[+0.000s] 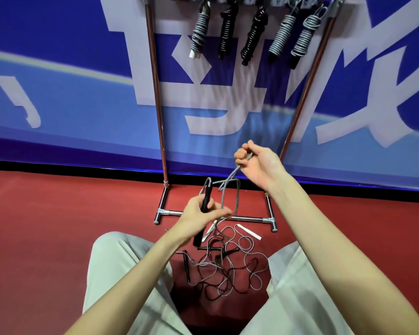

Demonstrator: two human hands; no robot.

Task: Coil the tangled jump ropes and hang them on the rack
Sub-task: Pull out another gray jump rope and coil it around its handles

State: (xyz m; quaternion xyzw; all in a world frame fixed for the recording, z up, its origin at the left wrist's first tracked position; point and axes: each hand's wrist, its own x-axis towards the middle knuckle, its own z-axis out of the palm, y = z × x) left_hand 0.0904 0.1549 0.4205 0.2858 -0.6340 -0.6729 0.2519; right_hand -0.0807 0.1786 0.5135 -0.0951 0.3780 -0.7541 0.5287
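Observation:
My left hand (205, 215) grips the black handle (206, 198) of a grey jump rope (228, 189), held upright above the floor. My right hand (255, 166) is raised higher and pinches a loop of that same grey rope, which runs down to the left hand. A tangle of grey and black ropes (225, 269) lies on the red floor between my knees, with black handles and one white handle (249, 232) among it. Several coiled ropes (254, 36) hang from the top of the metal rack (159, 110).
The rack's chrome base bar (247, 218) lies on the floor just beyond the tangle, its two uprights rising on either side. A blue banner wall (70, 93) stands behind the rack. My knees in pale trousers (114, 269) flank the ropes.

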